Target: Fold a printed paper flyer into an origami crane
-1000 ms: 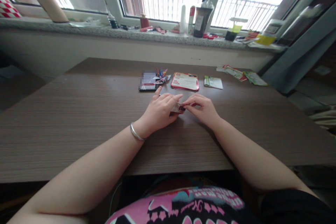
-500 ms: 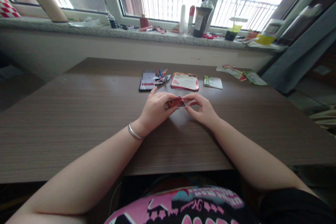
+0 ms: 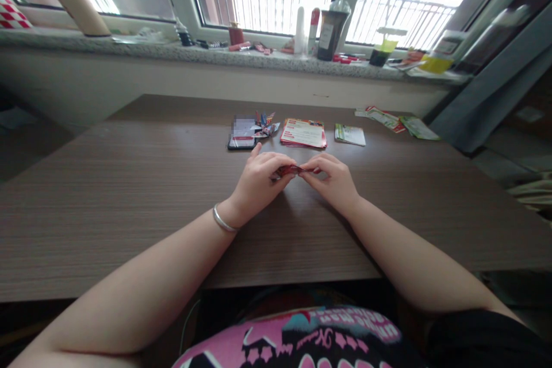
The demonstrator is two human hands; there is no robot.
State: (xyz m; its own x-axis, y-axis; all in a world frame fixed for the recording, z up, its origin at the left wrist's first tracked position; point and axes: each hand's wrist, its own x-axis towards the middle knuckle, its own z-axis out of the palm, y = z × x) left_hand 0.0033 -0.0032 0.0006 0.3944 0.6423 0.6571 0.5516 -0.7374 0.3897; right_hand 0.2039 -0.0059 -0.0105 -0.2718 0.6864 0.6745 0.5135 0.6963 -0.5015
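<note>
A small folded piece of red printed paper is pinched between both my hands just above the brown wooden table. My left hand, with a silver bangle at the wrist, closes its thumb and fingers on the paper's left end. My right hand pinches the right end with thumb and forefinger. Most of the paper is hidden by my fingers.
Behind my hands lie a phone, a folded paper crane, a stack of red-and-white leaflets, a green card and more leaflets far right. Bottles and cups crowd the windowsill.
The paper was turned over from its pale side to its red side and lifted slightly. Both hands have come closer together on it.
</note>
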